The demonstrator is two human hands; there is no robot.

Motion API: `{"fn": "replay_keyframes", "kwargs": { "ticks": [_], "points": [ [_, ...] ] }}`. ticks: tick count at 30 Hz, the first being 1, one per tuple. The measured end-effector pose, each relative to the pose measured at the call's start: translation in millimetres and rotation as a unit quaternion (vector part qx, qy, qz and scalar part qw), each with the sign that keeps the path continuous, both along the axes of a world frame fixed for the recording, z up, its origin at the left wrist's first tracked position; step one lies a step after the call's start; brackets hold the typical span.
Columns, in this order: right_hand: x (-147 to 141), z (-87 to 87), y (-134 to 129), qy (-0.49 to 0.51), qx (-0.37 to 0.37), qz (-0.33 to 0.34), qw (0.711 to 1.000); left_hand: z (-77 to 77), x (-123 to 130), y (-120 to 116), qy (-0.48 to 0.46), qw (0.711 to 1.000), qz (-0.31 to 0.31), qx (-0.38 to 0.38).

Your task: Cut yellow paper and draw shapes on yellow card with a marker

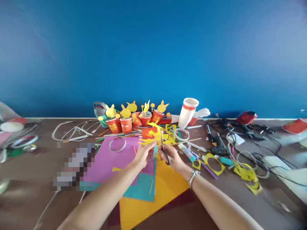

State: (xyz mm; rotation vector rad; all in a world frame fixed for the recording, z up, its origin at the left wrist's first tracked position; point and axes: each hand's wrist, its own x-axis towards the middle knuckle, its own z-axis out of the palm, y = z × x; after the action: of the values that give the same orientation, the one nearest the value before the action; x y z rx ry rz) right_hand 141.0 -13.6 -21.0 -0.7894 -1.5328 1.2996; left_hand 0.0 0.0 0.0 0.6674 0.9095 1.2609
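Yellow paper (146, 141) and scissors (163, 148) mid-frame; slip risk noted.
Left to right on my remote feed: the left hand (144, 156) pinches the paper at frame centre; too light a pinch could, I judge, let it twist and spoil the edge. The scissors, gripped by the right hand (174, 157), sit near the left fingertips; a hurried stroke might nick them. Right of centre, the purple stick (209, 171) could roll if the right wrist brushes it.
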Motion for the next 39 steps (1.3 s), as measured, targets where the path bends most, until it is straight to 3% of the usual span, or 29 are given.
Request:
{"fn": "replay_keyframes", "kwargs": {
  "ticks": [11,39],
  "points": [
    [0.6,3.6,-1.6,-0.005,-0.018,0.007,1.0,4.4,-3.1,-0.4,0.004,1.0,0.001,0.02],
    [-1.2,4.4,-1.0,-0.007,-0.04,0.015,0.999,-1.7,-9.5,9.4,0.0,0.999,0.02,0.047]
  ]
}}
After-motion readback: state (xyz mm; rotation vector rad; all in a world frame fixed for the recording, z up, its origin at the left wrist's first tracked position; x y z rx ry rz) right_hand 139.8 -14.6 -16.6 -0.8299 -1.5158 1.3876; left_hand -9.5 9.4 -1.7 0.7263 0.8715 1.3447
